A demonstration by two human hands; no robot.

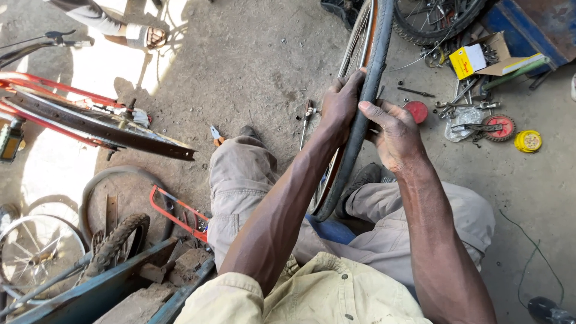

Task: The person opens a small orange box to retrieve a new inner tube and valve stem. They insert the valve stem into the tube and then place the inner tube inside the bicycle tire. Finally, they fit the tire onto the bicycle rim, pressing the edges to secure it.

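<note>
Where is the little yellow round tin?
The yellow tin lies on the ground at the right of the head view, just right of a red toothed disc and beyond the person's right hand.

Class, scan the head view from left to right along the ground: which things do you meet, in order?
Red bicycle frame → red hacksaw → left hand → black tyre → right hand → red round lid → yellow round tin.

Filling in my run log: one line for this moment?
left hand: grips tyre | right hand: presses tyre | wheel upright between knees
</note>
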